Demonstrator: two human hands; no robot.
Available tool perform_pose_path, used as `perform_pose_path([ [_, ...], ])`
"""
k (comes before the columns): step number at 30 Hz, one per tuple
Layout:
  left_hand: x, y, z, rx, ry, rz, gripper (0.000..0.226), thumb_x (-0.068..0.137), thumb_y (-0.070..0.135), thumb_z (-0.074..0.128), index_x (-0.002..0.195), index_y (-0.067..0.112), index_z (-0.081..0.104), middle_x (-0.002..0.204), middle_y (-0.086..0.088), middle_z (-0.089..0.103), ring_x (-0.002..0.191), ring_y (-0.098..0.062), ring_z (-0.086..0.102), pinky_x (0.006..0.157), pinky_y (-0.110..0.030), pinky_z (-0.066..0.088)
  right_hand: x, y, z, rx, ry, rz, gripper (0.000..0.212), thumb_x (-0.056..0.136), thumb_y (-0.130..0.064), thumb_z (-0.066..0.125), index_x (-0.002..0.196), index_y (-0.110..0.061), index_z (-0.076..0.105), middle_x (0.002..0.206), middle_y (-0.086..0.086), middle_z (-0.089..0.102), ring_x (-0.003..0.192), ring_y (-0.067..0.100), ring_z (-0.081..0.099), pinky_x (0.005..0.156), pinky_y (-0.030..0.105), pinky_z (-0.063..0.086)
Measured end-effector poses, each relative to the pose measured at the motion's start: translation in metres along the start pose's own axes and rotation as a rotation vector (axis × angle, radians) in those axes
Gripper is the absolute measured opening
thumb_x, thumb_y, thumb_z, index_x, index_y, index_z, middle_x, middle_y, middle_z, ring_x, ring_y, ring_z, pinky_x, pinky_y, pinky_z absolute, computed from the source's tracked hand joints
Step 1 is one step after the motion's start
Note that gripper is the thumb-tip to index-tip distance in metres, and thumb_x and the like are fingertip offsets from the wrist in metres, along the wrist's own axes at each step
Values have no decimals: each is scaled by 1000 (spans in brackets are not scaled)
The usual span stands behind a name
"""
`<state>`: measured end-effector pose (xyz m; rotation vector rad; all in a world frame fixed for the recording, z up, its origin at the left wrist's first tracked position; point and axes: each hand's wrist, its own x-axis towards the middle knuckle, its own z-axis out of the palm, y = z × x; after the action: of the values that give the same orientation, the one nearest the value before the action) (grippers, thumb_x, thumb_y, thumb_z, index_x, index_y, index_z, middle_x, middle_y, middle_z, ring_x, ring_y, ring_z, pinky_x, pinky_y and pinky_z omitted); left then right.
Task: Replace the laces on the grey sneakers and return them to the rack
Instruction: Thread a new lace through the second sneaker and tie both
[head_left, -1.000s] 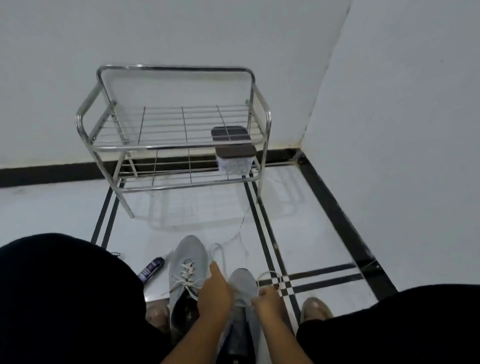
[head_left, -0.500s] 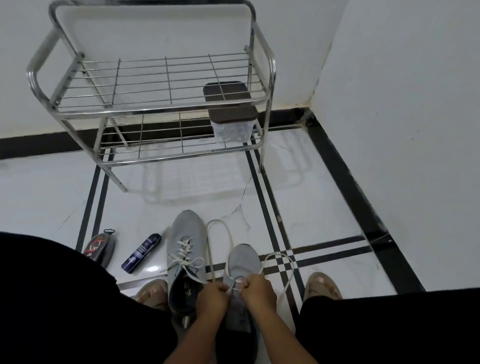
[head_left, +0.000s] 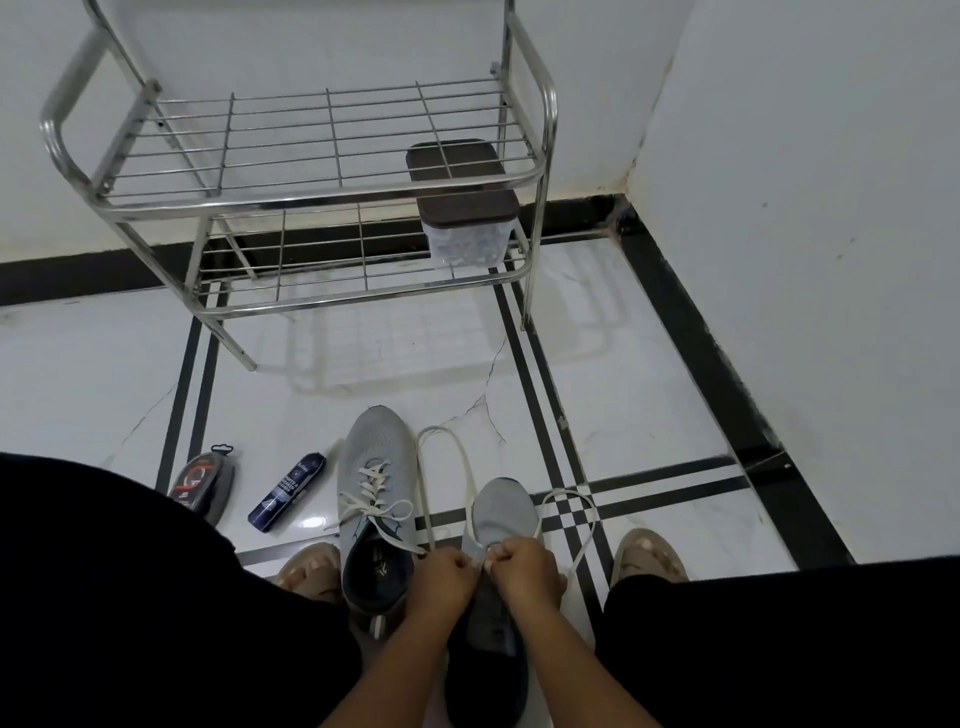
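Fingers (head_left: 467, 562) of the left hand (head_left: 441, 582) and right hand (head_left: 524, 571) are curling tight, pinching the white lace (head_left: 470, 470) over the right grey sneaker (head_left: 501, 512) on the floor (head_left: 649, 395). Its loose ends are looping out on both sides. The left grey sneaker (head_left: 376, 441) is sitting just beside it, already laced. The metal rack (head_left: 540, 130) is standing well behind them by the wall.
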<state>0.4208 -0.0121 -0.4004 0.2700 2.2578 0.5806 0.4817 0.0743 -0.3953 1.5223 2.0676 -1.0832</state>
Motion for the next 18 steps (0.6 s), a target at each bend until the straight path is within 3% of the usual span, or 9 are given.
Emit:
perform_pose_path([
  [3,1,1,-1,73,48,72,15,91,22,49,99,21,62,104,-6,68,99,-25,62,75,-28,43,-7,4,-1,-44,155,-51,30,93,-23,46,111,-36,67,113,-3,66,110,21,57,91,31,37],
  [5,4,1,0,120,34,149,9,90,20,50,93,25,57,103,-5,68,96,-25,62,76,-31,44,-14,10,-3,-120,270,-75,29,94,-27,47,121,-28,58,118,-1,59,112,21,54,88,32,43],
  [7,7,2,4,167,10,181,12,89,16,49,87,27,52,103,-7,68,96,-25,61,78,-33,45,-18,19,-5,-110,206,-10,30,91,-37,54,117,-22,55,117,0,58,108,22,59,77,30,46],
  [10,8,9,5,178,54,182,5,91,17,45,88,20,48,102,-9,67,97,-30,61,79,-35,46,-19,31,-7,-191,23,74,28,97,-30,46,118,-18,60,123,4,60,113,24,60,84,31,49],
  [12,4,22,-6,-86,214,144,5,92,12,43,88,12,47,90,-9,65,88,-32,63,74,-38,49,-16,34,-9,-212,47,75,32,99,-21,36,123,-16,57,128,7,58,117,25,57,89,33,48],
  [14,4,41,-38,-496,437,53,10,96,8,38,89,10,43,82,-4,62,83,-30,64,69,-38,50,-19,32,-11,-149,103,88,31,99,-23,38,128,-15,47,125,8,59,114,26,58,85,34,48],
  [16,14,57,-92,-971,668,-35,16,99,13,30,86,16,39,85,-4,61,72,-19,61,61,-33,48,-22,30,-13,-32,158,129,39,97,-32,45,129,-12,37,120,9,61,108,27,61,75,35,45],
  [18,19,63,-146,-1330,862,-38,18,98,21,29,82,22,36,88,-7,54,60,-13,50,52,-25,43,-20,29,-16,38,161,214,41,96,-33,47,128,-8,39,119,10,62,107,29,61,76,37,46],
])
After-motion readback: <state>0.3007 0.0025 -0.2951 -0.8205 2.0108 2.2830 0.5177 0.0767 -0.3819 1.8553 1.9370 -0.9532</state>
